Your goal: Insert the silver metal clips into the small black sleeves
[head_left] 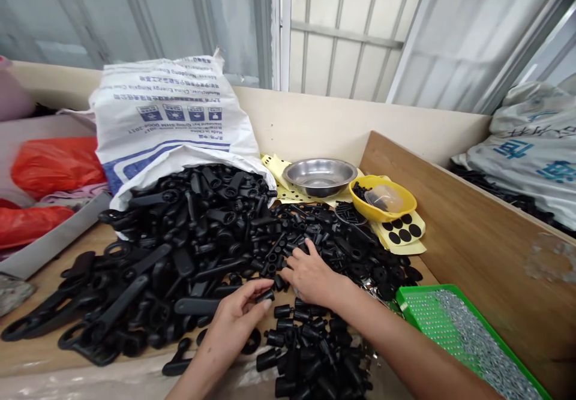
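My left hand (237, 316) is closed, thumb and fingers pinching a small black plastic cylinder (265, 295). Just to its right, my right hand (312, 275) reaches over a heap of small black plastic parts (315, 223). Its fingers are bent and somewhat apart, with the tips among the pieces; I see nothing held in it. Below both hands lies a cluster of black cylinders with narrow stems (310, 349). Larger black crank-shaped arms (130, 304) spread across the table on the left, spilling out of a white woven sack (175, 106).
A green tray (407, 295) of small metal pieces sits at the right. Behind the heap are a steel bowl (319, 178), a yellow basket (382, 208) and sheets of black round stickers (402, 232). A wooden board (450, 220) borders the right side. Red bags (58, 163) lie left.
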The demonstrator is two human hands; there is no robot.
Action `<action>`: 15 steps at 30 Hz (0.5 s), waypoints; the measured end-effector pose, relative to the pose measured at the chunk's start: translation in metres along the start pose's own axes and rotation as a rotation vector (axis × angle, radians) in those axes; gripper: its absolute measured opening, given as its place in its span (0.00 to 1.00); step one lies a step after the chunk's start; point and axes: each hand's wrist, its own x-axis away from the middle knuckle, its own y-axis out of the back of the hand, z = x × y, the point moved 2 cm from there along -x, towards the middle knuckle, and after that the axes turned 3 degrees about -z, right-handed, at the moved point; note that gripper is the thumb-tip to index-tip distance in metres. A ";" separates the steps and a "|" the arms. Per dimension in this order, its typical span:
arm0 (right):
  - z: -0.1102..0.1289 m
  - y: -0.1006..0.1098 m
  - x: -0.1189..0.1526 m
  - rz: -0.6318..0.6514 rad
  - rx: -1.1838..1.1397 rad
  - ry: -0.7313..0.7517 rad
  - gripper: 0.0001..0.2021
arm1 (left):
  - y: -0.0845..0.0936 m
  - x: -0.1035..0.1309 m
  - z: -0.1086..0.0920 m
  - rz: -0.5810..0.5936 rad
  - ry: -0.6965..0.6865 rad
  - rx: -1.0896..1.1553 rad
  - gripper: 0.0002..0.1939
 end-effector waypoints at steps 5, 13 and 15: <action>-0.003 0.006 0.002 -0.005 0.002 -0.010 0.06 | 0.000 0.001 -0.004 -0.017 0.030 0.036 0.14; 0.012 0.050 0.027 -0.082 -0.058 0.021 0.04 | -0.007 0.005 -0.015 -0.009 0.077 0.135 0.17; 0.017 0.055 0.031 -0.085 -0.049 0.034 0.04 | -0.011 0.007 -0.018 0.020 0.084 0.158 0.16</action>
